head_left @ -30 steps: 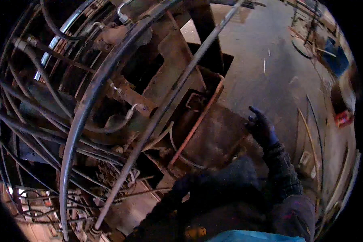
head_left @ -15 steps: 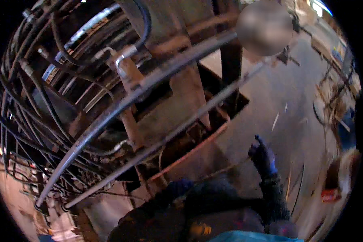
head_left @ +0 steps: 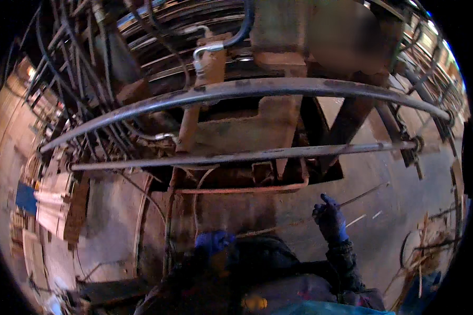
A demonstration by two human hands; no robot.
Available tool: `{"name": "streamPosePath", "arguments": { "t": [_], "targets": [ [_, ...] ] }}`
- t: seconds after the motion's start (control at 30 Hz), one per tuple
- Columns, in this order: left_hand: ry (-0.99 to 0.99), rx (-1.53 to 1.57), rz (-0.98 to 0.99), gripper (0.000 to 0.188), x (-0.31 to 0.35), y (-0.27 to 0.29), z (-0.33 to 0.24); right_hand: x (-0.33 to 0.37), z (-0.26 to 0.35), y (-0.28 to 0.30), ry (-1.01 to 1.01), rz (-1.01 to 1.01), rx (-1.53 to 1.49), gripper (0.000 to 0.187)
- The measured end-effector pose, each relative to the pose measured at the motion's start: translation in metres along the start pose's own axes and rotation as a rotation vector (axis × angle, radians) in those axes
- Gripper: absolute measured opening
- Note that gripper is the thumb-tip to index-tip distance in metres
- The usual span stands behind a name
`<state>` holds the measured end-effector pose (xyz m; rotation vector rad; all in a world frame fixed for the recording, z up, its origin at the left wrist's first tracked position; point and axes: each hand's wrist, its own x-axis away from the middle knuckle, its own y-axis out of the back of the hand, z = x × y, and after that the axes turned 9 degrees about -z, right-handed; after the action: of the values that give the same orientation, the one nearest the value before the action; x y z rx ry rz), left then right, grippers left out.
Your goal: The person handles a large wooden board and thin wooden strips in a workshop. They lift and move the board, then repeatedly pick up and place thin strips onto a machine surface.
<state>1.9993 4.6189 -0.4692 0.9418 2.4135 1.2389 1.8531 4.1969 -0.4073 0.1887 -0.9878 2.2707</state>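
My left hand (head_left: 214,240), in a dark blue glove, is closed low in front of my body, its fingers partly in shadow. From it a thin brownish rod (head_left: 278,229) runs rightward to my right hand (head_left: 330,219), also gloved in blue. That hand is curled around the rod, with one finger sticking up and forward. Past the right hand the rod's far part slants up over the floor. Ahead of both hands stands a rusty machine frame, with a reddish bar (head_left: 242,189) along its lower edge.
Two long metal rails, an upper one (head_left: 247,90) and a lower one (head_left: 247,157), cross in front of the machine. Black hoses (head_left: 108,63) hang at the left. Stacked timber (head_left: 55,205) lies on the left floor, and scrap pieces (head_left: 423,247) lie at the right.
The view has swung and levelled: the rails, steeply slanted before, now run nearly across. My left hand shows more clearly. More of the rod is visible beyond my right hand.
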Motion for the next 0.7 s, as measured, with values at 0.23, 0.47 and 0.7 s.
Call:
{"name": "streamPosePath", "arguments": {
  "t": [0.23, 0.47, 0.7],
  "targets": [
    [0.159, -0.072, -0.236, 0.026, 0.109, -0.043, -0.08, 0.002, 0.026, -0.022, 0.052, 0.253, 0.561, 0.033],
    [0.513, 0.0, -0.183, 0.029, 0.203, -0.008, -0.099, -0.013, -0.013, -0.101, -0.273, 0.531, 0.428, 0.039],
    [0.587, -0.062, -0.204, 0.028, 0.289, 0.059, -0.12, -0.018, -0.091, -0.207, -0.308, 0.608, 0.479, 0.037]
  ]
}}
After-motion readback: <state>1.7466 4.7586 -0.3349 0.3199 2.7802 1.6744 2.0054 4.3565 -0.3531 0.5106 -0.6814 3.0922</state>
